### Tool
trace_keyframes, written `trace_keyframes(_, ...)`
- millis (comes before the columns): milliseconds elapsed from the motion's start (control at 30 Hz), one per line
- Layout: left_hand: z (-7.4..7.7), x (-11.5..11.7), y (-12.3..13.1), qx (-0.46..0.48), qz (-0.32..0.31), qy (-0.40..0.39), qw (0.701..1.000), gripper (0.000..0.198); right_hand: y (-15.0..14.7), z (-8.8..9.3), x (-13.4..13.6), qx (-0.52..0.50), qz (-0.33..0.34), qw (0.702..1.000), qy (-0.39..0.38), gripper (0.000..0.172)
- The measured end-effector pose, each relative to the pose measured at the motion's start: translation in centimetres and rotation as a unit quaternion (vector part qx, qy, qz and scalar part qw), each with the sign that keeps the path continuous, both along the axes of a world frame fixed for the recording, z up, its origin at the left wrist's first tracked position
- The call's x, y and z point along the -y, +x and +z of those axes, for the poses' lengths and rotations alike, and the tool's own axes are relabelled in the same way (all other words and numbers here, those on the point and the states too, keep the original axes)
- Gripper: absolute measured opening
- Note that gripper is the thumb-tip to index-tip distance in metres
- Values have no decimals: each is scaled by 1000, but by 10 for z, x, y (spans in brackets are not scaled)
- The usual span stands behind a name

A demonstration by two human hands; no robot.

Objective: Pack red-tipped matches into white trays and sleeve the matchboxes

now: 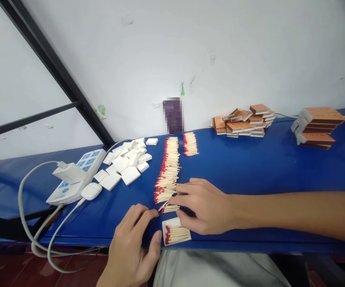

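Observation:
A long row of red-tipped matches (pixel 168 169) lies on the blue table (pixel 250 171). My right hand (pixel 204 205) rests at the near end of the row, its fingers curled over a small bunch of matches (pixel 170 208). An open white matchbox tray (pixel 176 235) partly filled with matches sits at the table's front edge. My left hand (pixel 133 243) lies just left of the tray, the thumb touching its side and the fingers bent toward the loose matches. A shorter pile of matches (pixel 190 144) lies further back.
Several empty white trays (pixel 126 161) are heaped at the left, beside a white power strip (pixel 76 175) with a plugged charger and cables. Orange matchbox sleeves (pixel 244 120) and a second stack (pixel 317 126) sit at the back right by the wall.

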State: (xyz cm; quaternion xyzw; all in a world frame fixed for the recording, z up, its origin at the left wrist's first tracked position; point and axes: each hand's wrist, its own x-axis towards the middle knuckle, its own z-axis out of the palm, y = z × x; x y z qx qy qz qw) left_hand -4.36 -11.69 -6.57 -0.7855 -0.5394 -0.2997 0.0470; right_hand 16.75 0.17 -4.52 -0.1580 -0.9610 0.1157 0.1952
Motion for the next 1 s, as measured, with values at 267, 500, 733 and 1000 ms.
trace_keyframes(267,-1,-1,1,-1,18,10,1000,23,-1,-1,-2,-3,15,1000,1,27)
trace_keyframes(500,-2,-1,1,-5,27,9,1000,25,-1,-1,-1,1,15,1000,0,25)
trace_keyframes(733,-1,-2,-1,-28,12,2,1000,33,0,-1,-1,4,19,1000,-3,27)
trace_keyframes(1000,2,-2,1,-36,9,-5,999,33,0,1,-2,18,13,1000,-10,30)
